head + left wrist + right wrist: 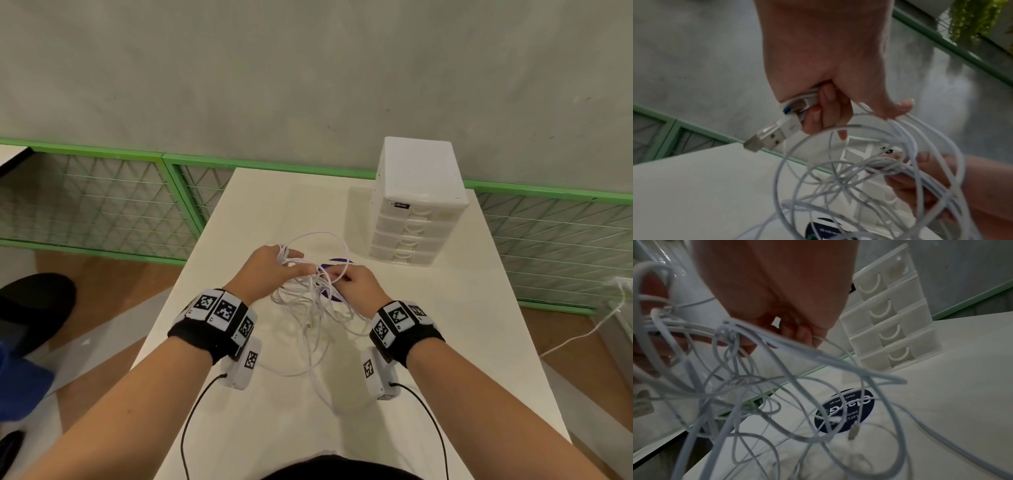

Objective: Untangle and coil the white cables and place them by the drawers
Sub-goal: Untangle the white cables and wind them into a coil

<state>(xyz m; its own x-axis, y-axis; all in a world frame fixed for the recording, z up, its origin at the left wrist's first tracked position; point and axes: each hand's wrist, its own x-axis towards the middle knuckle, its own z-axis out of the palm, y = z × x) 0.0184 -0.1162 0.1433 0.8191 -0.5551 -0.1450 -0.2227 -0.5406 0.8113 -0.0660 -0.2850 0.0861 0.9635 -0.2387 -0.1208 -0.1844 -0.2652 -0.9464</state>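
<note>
A tangle of thin white cables hangs between both hands above the white table. My left hand grips several loops and a USB plug, its fingers curled round them. My right hand pinches a bundle of strands just right of the left hand. Loose loops and a small connector trail down onto the table. The white drawers stand at the far right of the table, beyond the hands.
A round dark blue sticker lies on the table under the cables. A green mesh fence runs behind the table along a grey wall. Another white cord lies on the floor at right. A dark shoe is at left.
</note>
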